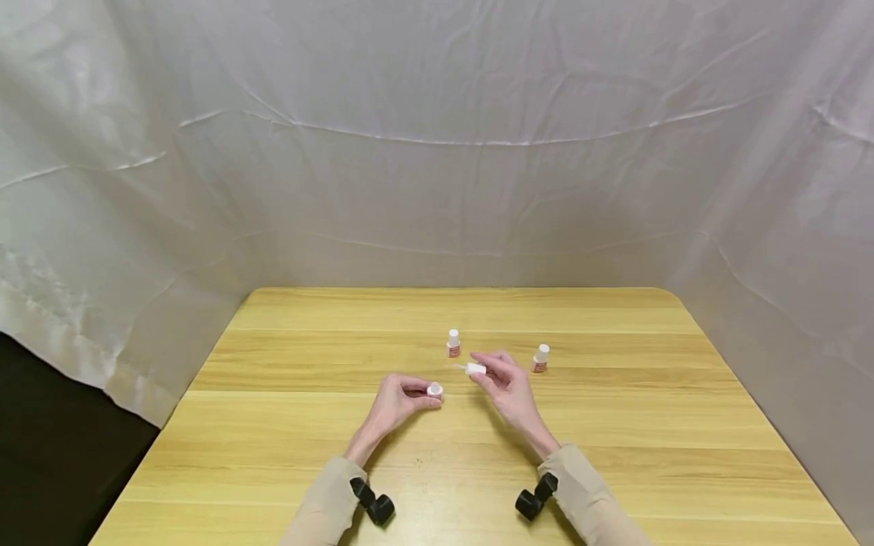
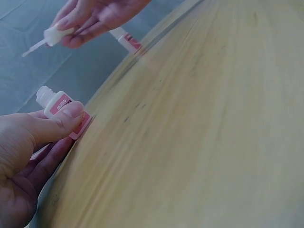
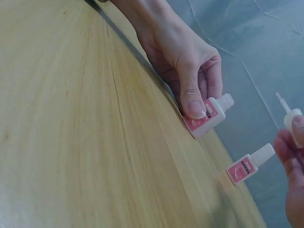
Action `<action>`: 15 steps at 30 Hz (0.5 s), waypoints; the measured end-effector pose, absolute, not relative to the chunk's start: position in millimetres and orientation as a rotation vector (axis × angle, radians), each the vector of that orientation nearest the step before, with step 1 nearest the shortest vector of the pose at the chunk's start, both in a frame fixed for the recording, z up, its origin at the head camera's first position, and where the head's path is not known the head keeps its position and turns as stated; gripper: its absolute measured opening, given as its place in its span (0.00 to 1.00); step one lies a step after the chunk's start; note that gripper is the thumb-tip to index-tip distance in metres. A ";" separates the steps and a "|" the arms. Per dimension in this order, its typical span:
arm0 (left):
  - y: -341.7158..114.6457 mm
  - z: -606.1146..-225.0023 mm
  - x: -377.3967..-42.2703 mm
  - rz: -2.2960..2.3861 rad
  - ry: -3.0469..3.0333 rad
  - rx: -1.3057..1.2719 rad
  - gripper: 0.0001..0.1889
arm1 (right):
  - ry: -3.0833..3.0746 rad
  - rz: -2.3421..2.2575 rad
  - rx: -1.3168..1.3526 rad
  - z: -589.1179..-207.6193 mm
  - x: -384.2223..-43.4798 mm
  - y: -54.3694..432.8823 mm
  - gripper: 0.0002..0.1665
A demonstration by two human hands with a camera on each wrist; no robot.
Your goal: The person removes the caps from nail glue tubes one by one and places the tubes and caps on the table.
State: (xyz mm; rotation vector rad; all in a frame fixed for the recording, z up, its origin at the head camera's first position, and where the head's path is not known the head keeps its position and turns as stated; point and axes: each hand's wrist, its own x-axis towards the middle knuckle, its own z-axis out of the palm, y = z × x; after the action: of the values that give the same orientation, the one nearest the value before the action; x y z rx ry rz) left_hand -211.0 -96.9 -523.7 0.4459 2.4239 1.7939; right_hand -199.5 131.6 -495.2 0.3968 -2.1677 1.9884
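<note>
My left hand (image 1: 399, 403) grips a small white bottle (image 3: 206, 118) with a pink label between thumb and fingers, upright on the table. Its threaded neck (image 2: 45, 96) is uncapped. To the right and a little higher, my right hand (image 1: 507, 388) pinches a white brush cap (image 1: 476, 368) at its closed end. The thin brush stem (image 2: 33, 49) points left, in the air and apart from the bottle. Two more bottles of the same kind, both with white caps on, stand beyond: one behind the hands (image 1: 454, 344), the other to the right (image 1: 540, 359).
The wooden table (image 1: 307, 455) has light, yellowish planks and rounded far corners. A pale curtain (image 1: 437, 189) hangs behind it and along both sides. At the lower left there is a dark area (image 1: 61, 447) beside the table's edge.
</note>
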 end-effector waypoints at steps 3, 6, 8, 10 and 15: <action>-100.6 -523.6 -211.8 1.796 2.422 0.429 0.14 | -2.268 1.894 0.347 -496.5 -200.2 129.8 0.19; -104.1 -523.6 -212.4 1.789 2.436 0.411 0.15 | -2.367 1.827 0.311 -497.2 -200.5 128.4 0.17; -106.4 -523.5 -212.7 1.785 2.452 0.403 0.15 | -2.415 1.816 0.290 -497.3 -200.4 127.6 0.16; -108.5 -523.4 -213.3 1.783 2.465 0.396 0.15 | -2.455 1.814 0.275 -497.4 -200.4 127.2 0.15; -112.0 -522.4 -214.6 1.786 2.476 0.380 0.16 | -2.506 1.792 0.256 -497.2 -199.9 126.7 0.15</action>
State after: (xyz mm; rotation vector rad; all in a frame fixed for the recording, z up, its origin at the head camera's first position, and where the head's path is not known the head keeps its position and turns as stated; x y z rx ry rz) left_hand -214.6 -112.0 -522.4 0.3802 2.4755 1.7861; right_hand -199.9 126.7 -497.2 0.2565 -2.5061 1.7916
